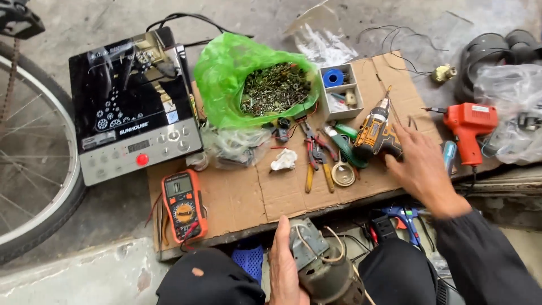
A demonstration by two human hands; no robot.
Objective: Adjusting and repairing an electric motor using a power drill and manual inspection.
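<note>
Place: makeshift floor repair workshop | signs: multimeter (184,204), cordless drill (377,133), pliers (314,155), bag of screws (265,85) (all on cardboard (248,195)), bicycle wheel (34,164)

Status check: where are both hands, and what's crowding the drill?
Left hand gripping small motor at lap. Right hand open, touching cordless drill on cardboard. Green brush, pliers close beside drill.
</note>
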